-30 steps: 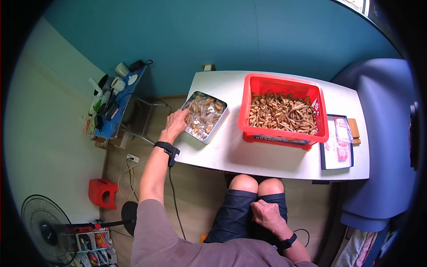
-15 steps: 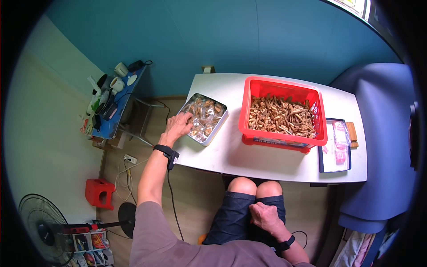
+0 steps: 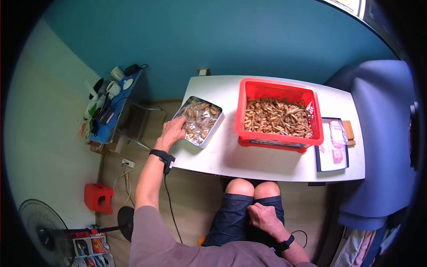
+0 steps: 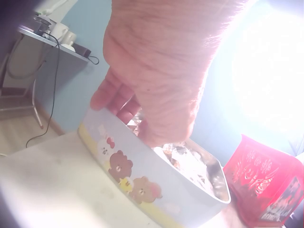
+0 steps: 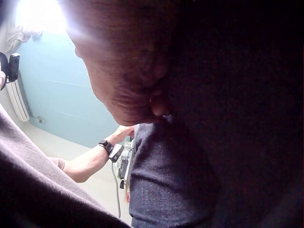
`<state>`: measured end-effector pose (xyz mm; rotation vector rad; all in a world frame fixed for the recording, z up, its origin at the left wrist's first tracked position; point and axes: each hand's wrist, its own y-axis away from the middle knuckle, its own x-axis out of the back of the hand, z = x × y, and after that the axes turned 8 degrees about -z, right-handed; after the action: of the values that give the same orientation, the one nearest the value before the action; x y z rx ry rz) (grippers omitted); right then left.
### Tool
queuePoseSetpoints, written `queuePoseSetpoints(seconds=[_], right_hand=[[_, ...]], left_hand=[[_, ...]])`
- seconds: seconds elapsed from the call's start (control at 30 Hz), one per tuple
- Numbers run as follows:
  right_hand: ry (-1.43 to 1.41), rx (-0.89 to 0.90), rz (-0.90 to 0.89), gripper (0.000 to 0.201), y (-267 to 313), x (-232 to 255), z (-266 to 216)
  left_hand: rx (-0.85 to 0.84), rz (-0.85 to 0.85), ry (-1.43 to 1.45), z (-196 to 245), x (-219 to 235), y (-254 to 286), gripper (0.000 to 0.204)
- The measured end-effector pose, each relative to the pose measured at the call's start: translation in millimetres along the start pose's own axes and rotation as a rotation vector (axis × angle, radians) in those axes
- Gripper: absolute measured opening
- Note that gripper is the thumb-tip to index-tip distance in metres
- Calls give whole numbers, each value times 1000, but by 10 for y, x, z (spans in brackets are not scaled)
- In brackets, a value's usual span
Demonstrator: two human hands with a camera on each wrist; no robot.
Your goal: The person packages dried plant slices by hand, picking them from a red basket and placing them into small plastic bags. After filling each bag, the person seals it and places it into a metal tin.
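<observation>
My left hand (image 3: 172, 132) reaches over the near left edge of a shallow metal tin (image 3: 211, 135), its fingertips among clear plastic packets (image 3: 203, 113) of brown pieces. Cartoon bears decorate the tin's pale side (image 4: 142, 173) in the left wrist view. There the thumb and fingers dip inside the rim, with shiny plastic between them; whether they pinch a packet I cannot tell. My right hand (image 3: 264, 218) rests on the lap over dark shorts (image 3: 229, 218), fingers loosely curled. In the right wrist view its palm side lies in shadow against the cloth.
A red plastic basket (image 3: 278, 139) full of brown dried pieces (image 3: 275, 118) stands mid-table. To its right are a shallow dark-edged box (image 3: 327, 161) with pink packets (image 3: 338, 155) and a wooden block (image 3: 348, 129). A blue side table (image 3: 106, 131) holds mugs; a fan (image 3: 42, 229) stands lower left.
The left hand has drawn back slightly from the middle of the tin towards its near left edge. My head view has shifted a little. The right hand stays on the lap.
</observation>
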<state>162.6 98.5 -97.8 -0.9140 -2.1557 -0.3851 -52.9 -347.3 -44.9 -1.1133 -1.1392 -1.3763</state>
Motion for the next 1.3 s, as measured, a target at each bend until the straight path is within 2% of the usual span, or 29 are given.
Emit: queuePoseSetpoints(seconds=[0.07, 0.13, 0.17, 0.2, 0.23, 0.27, 0.3, 0.37, 0.43, 0.53, 0.63, 0.7, 0.77, 0.83, 0.9, 0.93, 1.0, 1.03, 1.07, 1.1, 1.13, 1.17, 1.23, 1.27, 1.3], right_hand=[[2, -49, -4, 28, 21, 4, 9], [-26, 38, -27, 28, 33, -59, 80], [-45, 51, -2, 15, 21, -30, 50], [-41, 32, -4, 14, 17, -32, 36], [-38, 23, -9, 13, 18, -58, 33], [-29, -24, 32, 13, 21, -102, 46], [-20, 3, 34, 13, 15, -143, 64], [-6, 31, 43, 13, 14, -176, 91], [-110, 82, 108, 10, 14, -181, 91], [-341, 80, 182, 10, 40, -79, 101], [-610, -10, 225, 14, 112, 53, 124], [-778, -179, 215, 17, 229, 280, 56], [-963, -148, 271, 19, 353, 542, -37], [-1072, 10, 311, 33, 510, 857, -217], [-1050, 109, 362, 41, 699, 1231, -554], [-1052, 105, 359, 41, 811, 1399, -714], [-853, 364, 391, 37, 1039, 1681, -1023], [-833, 504, 333, 49, 1144, 1777, -1155], [-768, 683, 320, 47, 1187, 1862, -1255], [-791, 880, 389, 42, 1183, 1832, -1368], [-821, 999, 357, 37, 1212, 1834, -1471], [-816, 1071, 311, 34, 1232, 1857, -1547], [-650, 1081, 174, 24, 1325, 1930, -1641], [-655, 1074, 174, 24, 1320, 1940, -1692], [-679, 1142, 177, 28, 1264, 1937, -1744]], left_hand=[[8, -14, 16, 13, -1, -9, 23], [115, -92, 44, 144, 94, 3, 25], [102, -50, 54, 31, -5, -25, 29], [130, -41, 87, 146, 88, 29, 32], [121, 7, 90, 70, 29, 27, 36], [63, 87, 105, 42, -2, 59, 39], [21, 171, 121, 51, 12, 112, 42], [-11, 198, 158, 222, 115, 236, 45], [-16, 233, 189, 385, 134, 402, 48], [-119, 285, 391, 718, 48, 751, 52], [-160, 179, 650, 1279, -38, 1260, 50], [-127, 129, 774, 1669, -184, 1620, 47], [-106, 76, 910, 2019, -383, 1914, 44], [-88, 77, 1077, 2313, -661, 2127, 40], [-45, 31, 1180, 2537, -885, 2290, 40], [-62, 0, 1165, 2610, -945, 2352, 40], [-113, -59, 1106, 2751, -904, 2456, 41], [-105, -57, 1110, 2784, -859, 2464, 41], [-118, -133, 987, 2767, -813, 2463, 41], [-130, -212, 861, 2729, -791, 2498, 41], [-123, -204, 878, 2694, -834, 2524, 38], [-148, -180, 901, 2664, -875, 2533, 35], [-130, -174, 905, 2680, -882, 2571, 31], [-127, -181, 908, 2666, -940, 2586, 31], [-139, -152, 818, 2663, -997, 2574, 29]])
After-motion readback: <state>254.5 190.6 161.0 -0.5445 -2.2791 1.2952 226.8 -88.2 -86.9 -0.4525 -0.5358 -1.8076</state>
